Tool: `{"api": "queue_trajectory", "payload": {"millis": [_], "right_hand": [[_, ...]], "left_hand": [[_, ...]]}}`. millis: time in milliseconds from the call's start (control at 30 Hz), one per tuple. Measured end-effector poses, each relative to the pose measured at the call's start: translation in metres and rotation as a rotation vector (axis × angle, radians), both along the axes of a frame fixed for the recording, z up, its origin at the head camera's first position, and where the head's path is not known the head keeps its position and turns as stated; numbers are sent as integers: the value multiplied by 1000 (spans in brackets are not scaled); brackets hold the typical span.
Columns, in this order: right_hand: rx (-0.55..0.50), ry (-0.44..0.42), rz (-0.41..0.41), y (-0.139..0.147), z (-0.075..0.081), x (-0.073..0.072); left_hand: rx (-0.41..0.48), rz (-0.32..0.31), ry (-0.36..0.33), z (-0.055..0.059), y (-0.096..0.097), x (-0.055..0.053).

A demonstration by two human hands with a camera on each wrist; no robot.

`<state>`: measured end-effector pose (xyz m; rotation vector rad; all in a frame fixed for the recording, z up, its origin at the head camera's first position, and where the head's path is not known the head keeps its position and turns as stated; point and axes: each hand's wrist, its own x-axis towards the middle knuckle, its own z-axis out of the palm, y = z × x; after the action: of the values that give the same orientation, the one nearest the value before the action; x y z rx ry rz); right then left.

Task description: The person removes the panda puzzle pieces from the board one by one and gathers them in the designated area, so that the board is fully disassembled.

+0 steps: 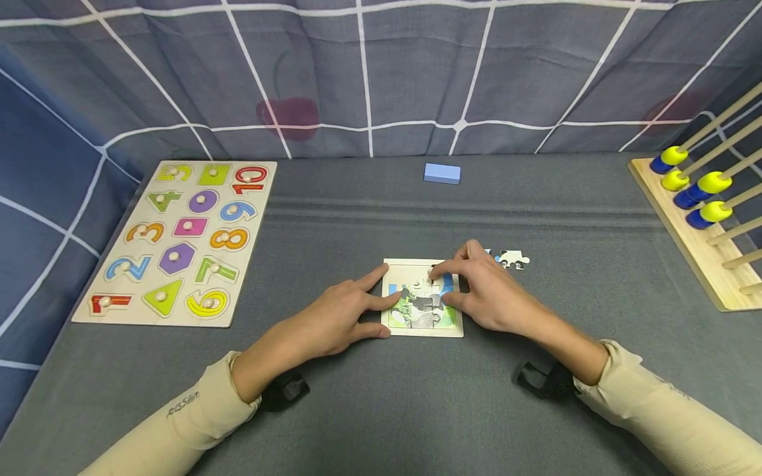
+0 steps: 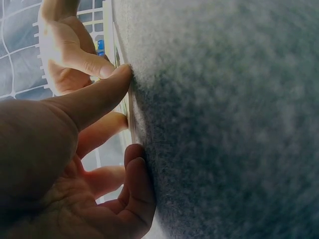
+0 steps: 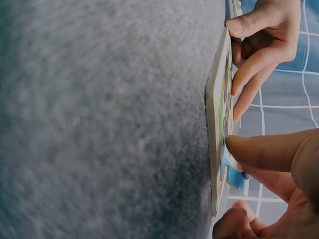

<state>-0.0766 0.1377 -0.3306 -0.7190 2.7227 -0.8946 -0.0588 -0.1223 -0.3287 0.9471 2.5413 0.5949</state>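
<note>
A small wooden jigsaw puzzle tray [image 1: 424,332] lies flat on the grey table, with several printed pieces in it. My left hand [image 1: 333,318] rests at its left side, fingers spread, thumb and a fingertip against the left corners and another finger on the picture. Over the tray's upper right part, my right hand [image 1: 497,294] pinches a puzzle piece. In the right wrist view that blue-edged puzzle piece [image 3: 238,180] is tilted up from the tray, beside the thumb. My fingers hide much of it. Loose black-and-white puzzle pieces [image 1: 513,259] lie just beyond the right hand.
A number and shape peg board [image 1: 202,264] lies at the left. Near the back of the table is a blue block [image 1: 442,174]. At the right stands a wooden bead rack [image 1: 696,244] with yellow and blue beads. A checked cloth [image 1: 411,73] hangs behind.
</note>
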Motion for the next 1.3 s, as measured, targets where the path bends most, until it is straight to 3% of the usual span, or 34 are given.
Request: {"api": "queue_trajectory", "payload": {"millis": [333,633,1300], "right_hand": [[-9,33,8,0,-2,0],[-120,8,-10,7,-5,-4],[-166,-56,-15,7,-3,-7]], "left_hand": [[-5,2,-3,1,1,0],[-9,11,-7,1,0,0],[-12,16,-5,1,1,1]]}}
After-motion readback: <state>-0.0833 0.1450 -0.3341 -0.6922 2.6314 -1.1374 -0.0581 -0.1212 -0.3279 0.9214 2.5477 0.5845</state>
